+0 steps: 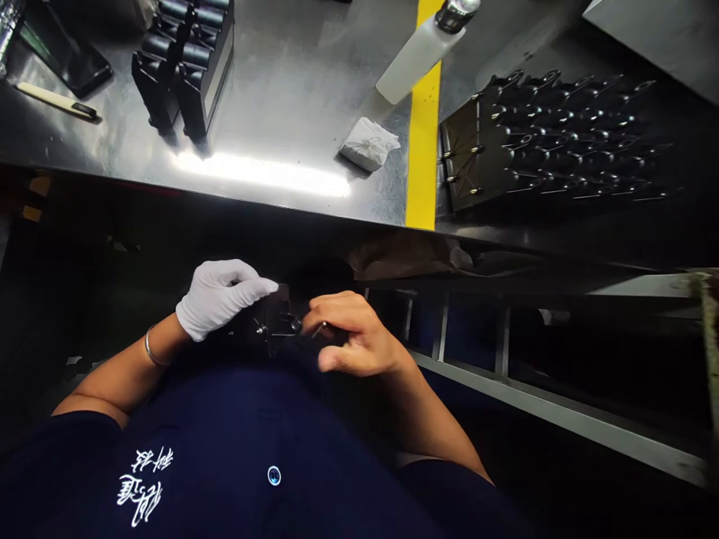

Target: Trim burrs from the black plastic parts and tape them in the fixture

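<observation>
My left hand (228,296), in a white glove, is closed with thumb and fingertips pinching the upper edge of a dark plastic part (276,318) in front of my shirt. The part has a small shiny round spot and a ring-like end on its right side. Much of it blends into the dark background. My right hand (353,333) is bare and hovers just right of that ring-like end. Its fingers are bent, with the thumb apart below them. A small silvery thing (319,329) shows by these fingers; whether they hold it is unclear.
Beyond my hands runs the edge of a metal table (292,97) with yellow tape (424,135). On it are stacked black parts (194,71), a cream-handled cutter (56,101), a white wrapped bundle (371,142), a clear bottle (419,56) and rows of dark looped parts (562,135).
</observation>
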Demonstrator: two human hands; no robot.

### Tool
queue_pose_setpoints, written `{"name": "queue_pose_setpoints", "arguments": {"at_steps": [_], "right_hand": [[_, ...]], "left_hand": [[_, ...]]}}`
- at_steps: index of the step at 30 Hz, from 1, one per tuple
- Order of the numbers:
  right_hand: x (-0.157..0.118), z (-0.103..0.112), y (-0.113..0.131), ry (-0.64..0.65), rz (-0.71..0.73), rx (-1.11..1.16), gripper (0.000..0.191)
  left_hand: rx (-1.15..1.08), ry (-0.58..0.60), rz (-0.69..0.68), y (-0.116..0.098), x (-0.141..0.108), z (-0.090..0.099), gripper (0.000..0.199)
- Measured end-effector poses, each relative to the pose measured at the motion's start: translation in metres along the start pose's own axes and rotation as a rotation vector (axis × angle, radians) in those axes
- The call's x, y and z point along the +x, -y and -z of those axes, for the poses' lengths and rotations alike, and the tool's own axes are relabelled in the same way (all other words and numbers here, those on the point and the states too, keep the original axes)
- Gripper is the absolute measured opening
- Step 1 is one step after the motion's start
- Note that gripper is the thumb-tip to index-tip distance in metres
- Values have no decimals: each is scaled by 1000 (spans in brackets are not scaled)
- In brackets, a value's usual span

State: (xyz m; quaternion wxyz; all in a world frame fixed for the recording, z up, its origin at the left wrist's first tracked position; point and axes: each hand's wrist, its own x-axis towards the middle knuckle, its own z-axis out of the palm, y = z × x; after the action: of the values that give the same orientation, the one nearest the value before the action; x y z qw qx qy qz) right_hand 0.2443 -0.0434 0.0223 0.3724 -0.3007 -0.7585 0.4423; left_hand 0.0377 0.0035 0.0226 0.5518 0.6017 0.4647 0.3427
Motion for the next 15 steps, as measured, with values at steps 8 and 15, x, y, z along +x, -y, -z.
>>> {"name": "queue_pose_setpoints", "arguments": {"at_steps": [8, 15], "right_hand": [[4, -8, -5, -102, 14, -480, 46], [6, -11, -9, -246, 43, -641, 44]], "left_hand": [[7, -45, 38, 5, 1, -3, 29], [23, -188, 192, 8, 4, -12, 36]]}}
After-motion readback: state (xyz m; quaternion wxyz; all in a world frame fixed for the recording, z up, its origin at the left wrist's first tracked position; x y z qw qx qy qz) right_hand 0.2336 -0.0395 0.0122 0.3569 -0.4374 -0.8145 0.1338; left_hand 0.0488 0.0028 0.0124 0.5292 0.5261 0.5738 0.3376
